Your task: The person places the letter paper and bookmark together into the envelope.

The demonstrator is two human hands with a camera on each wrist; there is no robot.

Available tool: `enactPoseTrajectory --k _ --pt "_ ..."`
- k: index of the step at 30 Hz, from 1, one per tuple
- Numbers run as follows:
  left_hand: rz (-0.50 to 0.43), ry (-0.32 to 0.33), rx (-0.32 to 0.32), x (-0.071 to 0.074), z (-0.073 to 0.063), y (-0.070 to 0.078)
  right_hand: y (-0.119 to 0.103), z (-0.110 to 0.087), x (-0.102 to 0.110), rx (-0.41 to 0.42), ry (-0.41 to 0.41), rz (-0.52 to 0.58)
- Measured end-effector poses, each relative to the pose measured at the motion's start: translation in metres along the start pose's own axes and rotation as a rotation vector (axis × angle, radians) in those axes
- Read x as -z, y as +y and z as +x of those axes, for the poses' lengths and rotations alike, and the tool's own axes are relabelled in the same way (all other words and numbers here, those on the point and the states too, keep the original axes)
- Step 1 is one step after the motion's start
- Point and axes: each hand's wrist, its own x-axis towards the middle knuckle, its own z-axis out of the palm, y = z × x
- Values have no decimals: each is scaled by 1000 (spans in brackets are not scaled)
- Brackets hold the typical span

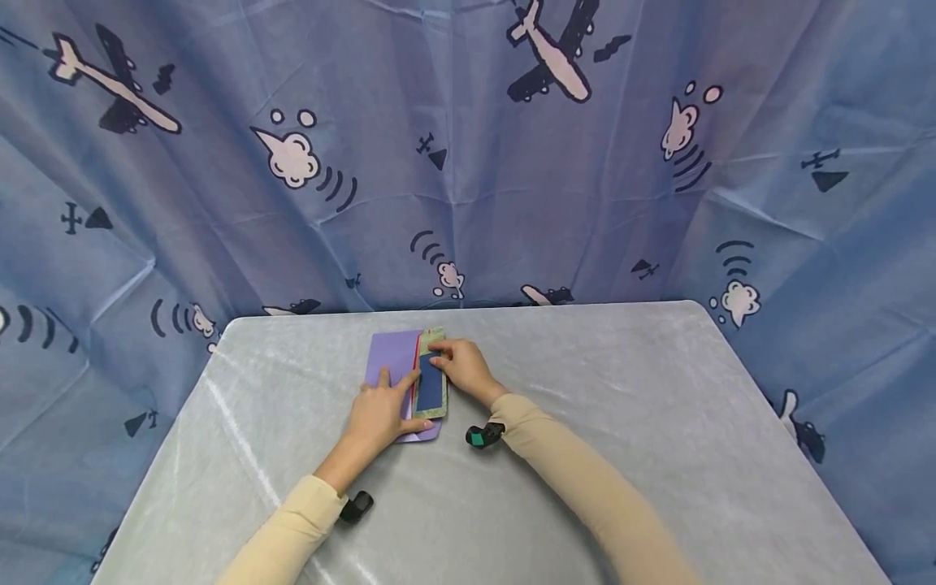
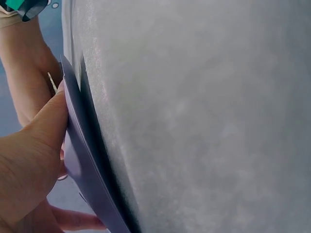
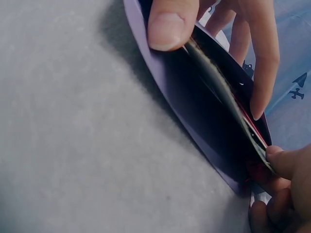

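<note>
A flat purple cover (image 1: pixel 391 353) lies on the table, its two layers parted along one side in the right wrist view. Against its right part sits a patterned card (image 1: pixel 431 386), green-edged with a dark blue panel and a red strip beside it. My left hand (image 1: pixel 374 416) rests on the cover with fingers spread. Its thumb (image 3: pixel 170 29) presses the lower purple layer, while a finger reaches to the upper layer. From the right, my right hand (image 1: pixel 468 370) pinches the card's edge near its far end, thumb and forefinger together.
A grey cloth-covered table (image 1: pixel 621 390) spreads out around the hands. Behind it hangs a blue curtain (image 1: pixel 483 195) printed with planes. Black wrist devices (image 1: pixel 485 435) are strapped under both sleeves.
</note>
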Motion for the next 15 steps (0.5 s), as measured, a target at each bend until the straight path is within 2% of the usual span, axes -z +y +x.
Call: enactPoseTrajectory --k 8,15 --pt "0 8 -3 0 -1 -1 -4 1 -7 5 26 -56" --pt "2 7 -2 0 -2 -2 -7 1 -9 -8 55 -56"
